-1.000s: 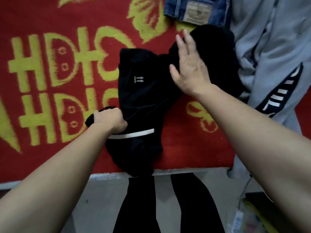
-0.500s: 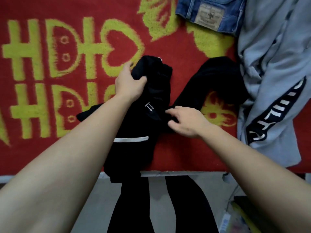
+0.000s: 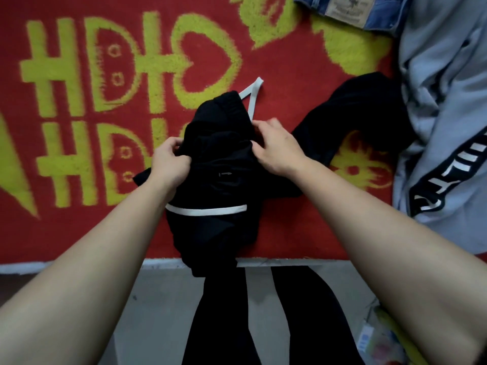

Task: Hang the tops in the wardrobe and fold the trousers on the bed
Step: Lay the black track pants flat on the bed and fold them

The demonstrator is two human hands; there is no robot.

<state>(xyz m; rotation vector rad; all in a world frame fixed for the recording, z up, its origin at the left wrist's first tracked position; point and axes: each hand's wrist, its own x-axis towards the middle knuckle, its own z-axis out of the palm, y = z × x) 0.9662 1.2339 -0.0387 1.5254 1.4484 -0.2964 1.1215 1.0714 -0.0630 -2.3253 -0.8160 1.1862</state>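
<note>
Both hands, left hand (image 3: 168,164) and right hand (image 3: 276,148), grasp the bunched black trousers (image 3: 213,191) on the red blanket (image 3: 290,227).

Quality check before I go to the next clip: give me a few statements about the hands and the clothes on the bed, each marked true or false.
1. The left hand and the right hand both grip the black drawstring trousers. True.
2. The trousers lie flat and spread out. False: they are bunched up on the red blanket.
3. A white drawstring lies on the blanket beyond the trousers. True.
4. The jeans lie at the blanket's near edge. False: they are at the far edge, to the right.
5. The grey garment lies left of the trousers. False: it lies to their right.
</note>
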